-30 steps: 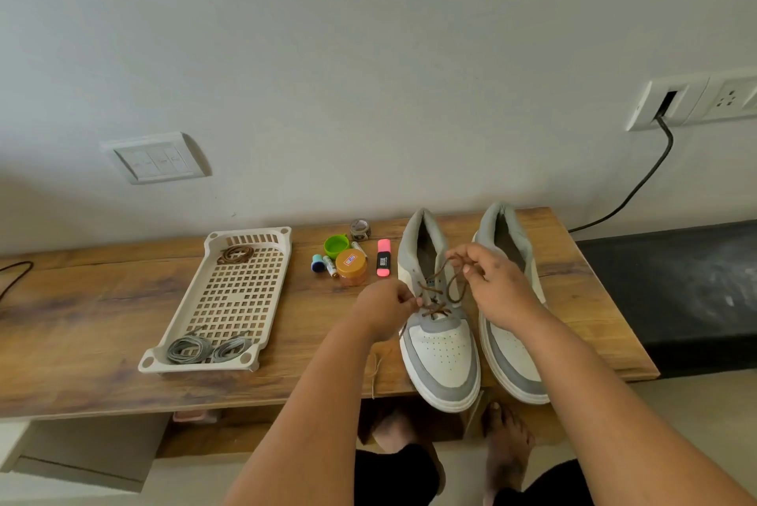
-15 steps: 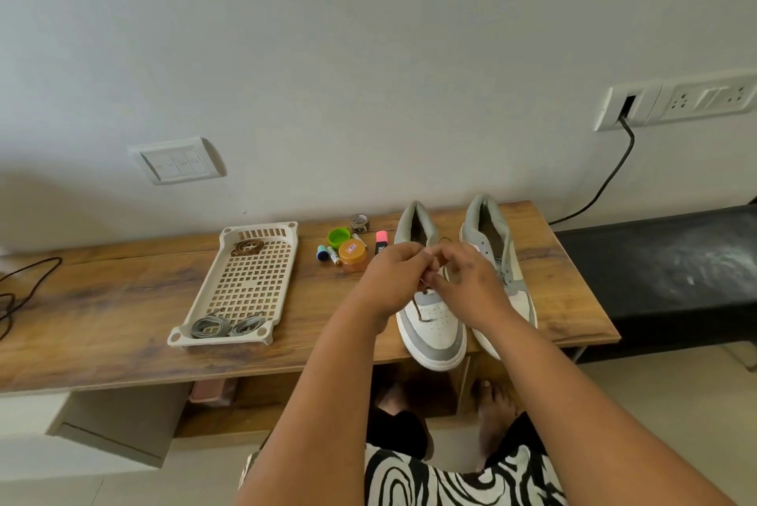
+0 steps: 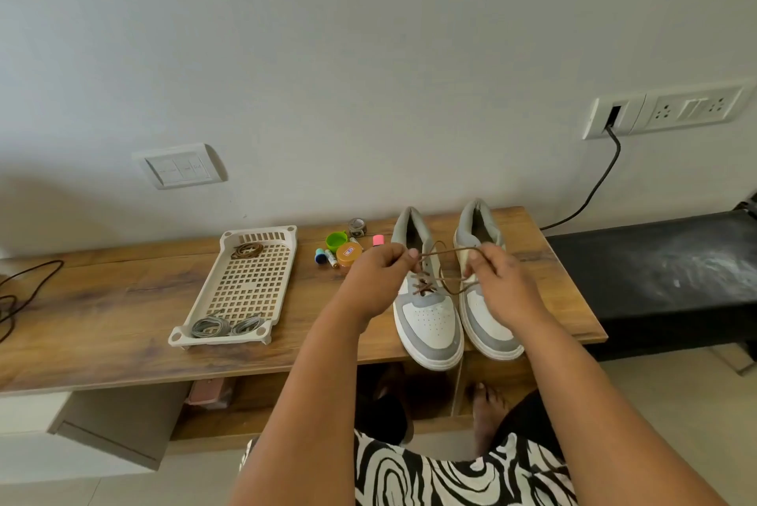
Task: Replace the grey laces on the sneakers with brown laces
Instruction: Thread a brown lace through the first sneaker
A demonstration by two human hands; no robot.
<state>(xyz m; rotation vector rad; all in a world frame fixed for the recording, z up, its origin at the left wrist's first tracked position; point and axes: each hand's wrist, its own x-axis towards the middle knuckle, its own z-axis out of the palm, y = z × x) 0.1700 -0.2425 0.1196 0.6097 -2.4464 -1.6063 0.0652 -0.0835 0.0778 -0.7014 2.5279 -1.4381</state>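
While half a second ago both hands met over the tongue, the left hand (image 3: pixel 375 280) and right hand (image 3: pixel 497 282) now draw apart, each pinching a loop of the thin brown lace (image 3: pixel 440 268) between thumb and fingers. That lace is threaded through the left white-and-grey sneaker (image 3: pixel 426 321), standing near the wooden bench's (image 3: pixel 102 321) front right corner, touching the unlaced right sneaker (image 3: pixel 487 325). Pulling the loops probably tightens a bow, so this shoe looks nearly finished. Coiled grey laces (image 3: pixel 225 326) lie at the near end of the cream perforated plastic tray (image 3: pixel 250 292), a spare brown lace coil (image 3: pixel 247 249) at its far end.
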